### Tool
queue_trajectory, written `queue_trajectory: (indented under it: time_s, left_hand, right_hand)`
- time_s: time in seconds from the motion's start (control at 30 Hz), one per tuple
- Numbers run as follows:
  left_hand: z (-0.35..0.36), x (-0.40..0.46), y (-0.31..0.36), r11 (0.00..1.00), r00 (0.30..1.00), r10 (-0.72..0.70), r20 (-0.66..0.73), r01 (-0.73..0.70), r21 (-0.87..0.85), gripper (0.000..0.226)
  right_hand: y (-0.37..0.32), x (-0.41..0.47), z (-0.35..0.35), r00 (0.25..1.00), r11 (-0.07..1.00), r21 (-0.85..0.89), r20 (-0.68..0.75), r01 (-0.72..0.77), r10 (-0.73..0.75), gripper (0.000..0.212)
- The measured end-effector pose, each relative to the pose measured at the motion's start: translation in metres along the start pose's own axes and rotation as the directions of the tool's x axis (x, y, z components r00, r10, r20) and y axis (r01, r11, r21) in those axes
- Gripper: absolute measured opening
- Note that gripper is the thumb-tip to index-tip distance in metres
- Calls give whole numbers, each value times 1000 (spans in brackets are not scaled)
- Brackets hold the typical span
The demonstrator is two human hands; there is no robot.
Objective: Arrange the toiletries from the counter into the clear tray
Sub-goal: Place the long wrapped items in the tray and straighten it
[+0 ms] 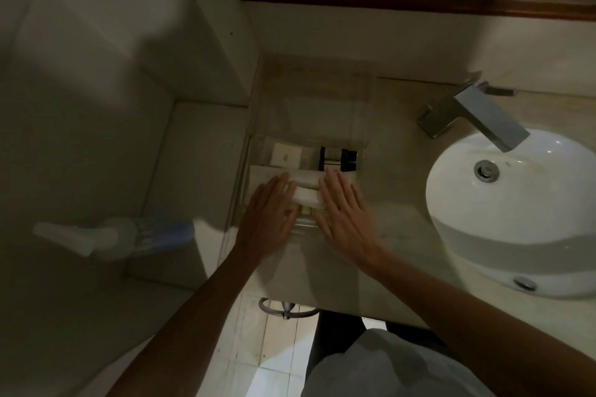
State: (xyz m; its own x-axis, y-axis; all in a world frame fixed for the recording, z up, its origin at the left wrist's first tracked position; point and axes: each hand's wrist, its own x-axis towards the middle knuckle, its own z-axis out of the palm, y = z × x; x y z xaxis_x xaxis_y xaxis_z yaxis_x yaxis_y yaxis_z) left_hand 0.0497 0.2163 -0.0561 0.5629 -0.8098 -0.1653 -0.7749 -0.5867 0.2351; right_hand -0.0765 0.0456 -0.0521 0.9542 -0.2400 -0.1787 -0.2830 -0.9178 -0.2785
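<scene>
Two white packets (308, 188) are bracketed between the hands, and the coming move is judged to turn on that relation. Their long axes run crosswise, from one hand to the other, so that each end faces a palm. The left hand (267, 222) is laid flat at the left ends, fingers extended and touching; the right hand (343, 214) is laid flat at the right ends in the same manner. Neither grip is clenched: both are spread open, pressing rather than grasping. Both hands are equally near, so a squeeze from both sides is judged the likely means of alignment.

Beyond the fingertips, two dark small bottles (337, 158) lie on their sides, and a pale square soap box (285, 155) lies to their left. All are set within the clear tray (248, 151), whose walls are thin, glossy and hard to trace. The packets appear matte and soft-edged. The counter (400, 203) is smooth pale stone.
</scene>
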Motion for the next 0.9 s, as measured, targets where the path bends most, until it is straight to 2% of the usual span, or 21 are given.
queue_trajectory:
  time_s: [0.13,0.27,0.37,0.5,0.63,0.77,0.83,0.9]
  left_hand:
    - [4,-9,7,998,998,-68,5,68,-2,61]
    - [3,-6,6,996,997,-78,-13,77,-33,67]
    - [1,3,0,997,996,-81,-36,80,-19,72]
    - [3,16,-6,995,995,-103,5,103,-3,75]
    - [3,17,-5,993,993,-114,29,114,-15,81]
    - [-9,14,-6,991,992,-122,35,123,-52,105]
    - [-17,6,-17,950,973,-227,40,231,-213,126]
    - [-25,-2,-33,889,948,-303,93,317,-331,143]
  right_hand:
    - [2,-5,8,999,998,-54,37,-36,38,79]
    - [-4,-3,7,996,996,-33,32,-82,83,85]
    - [-8,8,3,994,994,5,-13,-112,112,80]
    - [-4,22,7,983,983,23,-5,-184,185,74]
    - [-2,22,13,981,981,22,12,-193,193,73]
    - [5,20,2,985,980,104,6,-170,171,89]
    - [22,8,-4,982,965,188,0,-184,187,106]
    - [44,-8,-6,979,961,186,50,-203,197,121]
